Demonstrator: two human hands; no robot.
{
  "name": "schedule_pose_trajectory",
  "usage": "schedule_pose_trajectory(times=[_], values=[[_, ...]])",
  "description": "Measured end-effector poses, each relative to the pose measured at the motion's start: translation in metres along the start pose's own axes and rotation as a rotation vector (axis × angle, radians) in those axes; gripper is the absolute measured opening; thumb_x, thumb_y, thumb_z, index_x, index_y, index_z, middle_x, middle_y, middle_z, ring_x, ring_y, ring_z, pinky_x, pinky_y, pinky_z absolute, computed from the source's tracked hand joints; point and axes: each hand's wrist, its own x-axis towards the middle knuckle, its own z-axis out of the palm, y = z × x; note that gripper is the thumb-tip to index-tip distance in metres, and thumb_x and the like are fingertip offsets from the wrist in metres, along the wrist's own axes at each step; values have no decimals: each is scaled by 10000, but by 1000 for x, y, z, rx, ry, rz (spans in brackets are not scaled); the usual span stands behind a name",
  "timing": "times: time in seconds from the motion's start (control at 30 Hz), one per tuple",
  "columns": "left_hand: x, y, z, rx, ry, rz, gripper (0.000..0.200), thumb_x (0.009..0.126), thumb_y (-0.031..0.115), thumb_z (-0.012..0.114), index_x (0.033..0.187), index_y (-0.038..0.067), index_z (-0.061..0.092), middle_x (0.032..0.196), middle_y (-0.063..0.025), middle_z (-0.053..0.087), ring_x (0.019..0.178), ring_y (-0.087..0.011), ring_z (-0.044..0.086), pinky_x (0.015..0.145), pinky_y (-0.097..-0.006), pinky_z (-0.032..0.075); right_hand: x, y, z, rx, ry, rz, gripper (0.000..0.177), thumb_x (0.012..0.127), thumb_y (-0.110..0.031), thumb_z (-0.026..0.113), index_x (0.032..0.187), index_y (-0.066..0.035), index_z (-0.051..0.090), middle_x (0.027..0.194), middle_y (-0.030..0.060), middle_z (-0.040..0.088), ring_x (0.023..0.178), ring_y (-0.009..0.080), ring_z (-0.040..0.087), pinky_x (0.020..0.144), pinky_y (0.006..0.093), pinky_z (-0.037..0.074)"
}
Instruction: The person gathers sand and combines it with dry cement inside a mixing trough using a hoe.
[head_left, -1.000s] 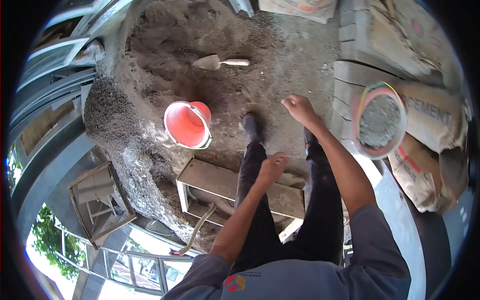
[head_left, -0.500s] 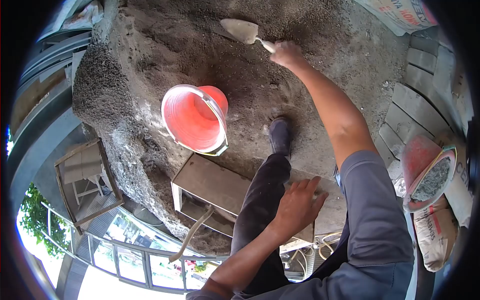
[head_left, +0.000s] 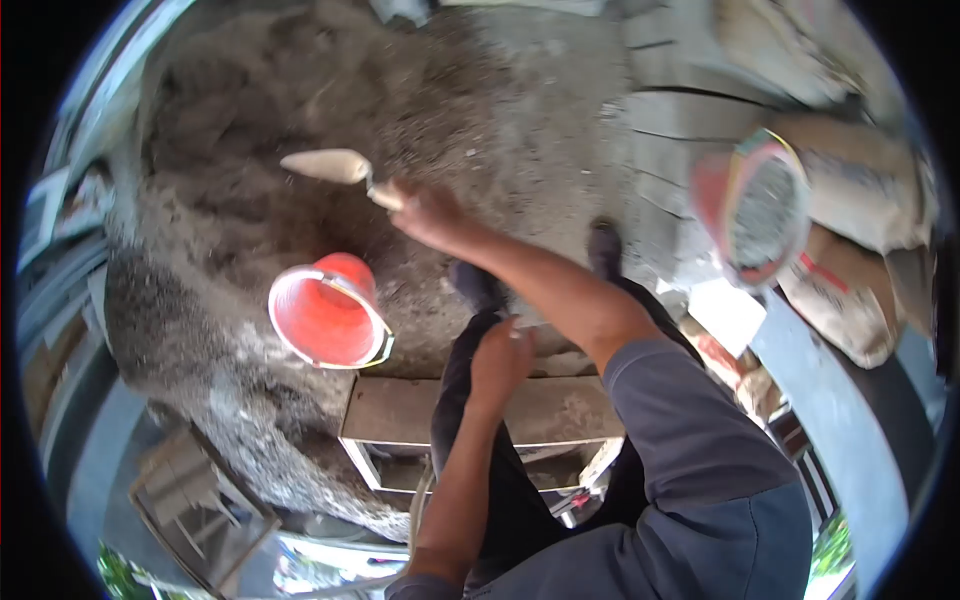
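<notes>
One trowel (head_left: 330, 166) points toward ten o'clock over the dark soil (head_left: 215, 110), its handle held by the right hand's (head_left: 428, 214) closed fingers, probably to extend the blade's reach. The left hand (head_left: 502, 362) curls near the thigh (contents, if any, I cannot tell). The red bucket (head_left: 328, 315), at nine o'clock, sits mouth-up, presumably for access.

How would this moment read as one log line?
Right hand: holding pointed, pale-handled metal trowel | Left hand: no tool visible | Red plastic bucket: looks empty
</notes>
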Motion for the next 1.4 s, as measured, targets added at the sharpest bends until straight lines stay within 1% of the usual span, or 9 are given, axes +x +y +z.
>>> schedule_pose_trajectory(times=[0.07, 0.17, 0.47, 0.7, 0.87, 1.0, 1.13, 1.23, 1.4], values=[[-2, -9, 4, -77, -77, -15, 378, 975, 239, 681, 1248, -24, 690, 1074, -270, 739, 1010, -415, 730, 897, -451, 579, -34, -34, -46, 0, -81, 125, 449, 916, -348, 721, 1202, -31, 584, 990, 220, 727, 832, 415, 728, 710, 524, 584], [-33, -9, 3, -166, -48, 36, 367, 981, 223, 676, 1244, -32, 692, 1087, -266, 748, 1016, -381, 747, 912, -429, 579, -96, -68, -117, 45, 144, 174, 396, 936, -317, 672, 1189, -26, 581, 998, 232, 722, 851, 458, 714, 747, 536, 575], [-48, 88, -86, 339, -323, 198, 420, 993, 343, 636, 1208, -7, 727, 1119, -238, 758, 1064, -380, 742, 938, -439, 572, -243, -140, -350, 121, 462, 714, 478, 915, -326, 628, 1282, -31, 546, 971, 308, 715, 900, 514, 697, 807, 604, 540], [-14, 312, -94, 498, -308, 299, 392, 1029, 318, 605, 1217, -4, 725, 1108, -208, 767, 1052, -357, 741, 923, -420, 563, -325, -172, -480, 170, 1073, 731, 464, 951, -283, 605, 1339, -55, 494, 904, 327, 700, 813, 561, 676, 712, 644, 525], [28, 410, -77, 457, -291, 510, 391, 1027, 284, 618, 1239, -31, 711, 1132, -204, 763, 1083, -346, 731, 928, -387, 550, -343, -156, -567, -163, 1261, 831, 433, 973, -199, 616, 1347, -39, 468, 816, 331, 683, 715, 551, 662, 646, 635, 553], [44, 470, -68, 356, -314, 578, 391, 1017, 269, 634, 1259, -31, 701, 1181, -211, 748, 1122, -331, 723, 944, -400, 550, -329, -136, -626, -404, 1304, 1062, 463, 965, -208, 590, 1354, 13, 471, 837, 341, 689, 714, 520, 689, 634, 610, 567], [47, 576, -78, 464, -276, 712, 390, 1009, 242, 651, 1291, -26, 678, 1204, -222, 736, 1144, -330, 717, 965, -419, 548, -312, -117, -685, -245, 1160, 1233, 427, 988, -172, 503, 1338, 67, 558, 1124, 347, 696, 956, 481, 723, 826, 559, 592], [112, 666, -93, 504, -217, 1114, 349, 1009, 209, 652, 1271, -21, 669, 1209, -242, 703, 1133, -383, 679, 992, -439, 523, -296, -98, -731, 25, 995, 1411, 440, 983, -138, 462, 1365, 28, 603, 1279, 274, 693, 1166, 414, 697, 989, 498, 565], [98, 897, -143, 688, 301, 1806, 322, 1003, 192, 671, 1287, 39, 678, 1266, -205, 675, 1262, -419, 590, 1116, -540, 427, -277, -40, -786, 94, 999, 1477, 398, 962, -165, 496, 1273, 17, 666, 1216, 299, 703, 1163, 433, 688, 971, 508, 567]])
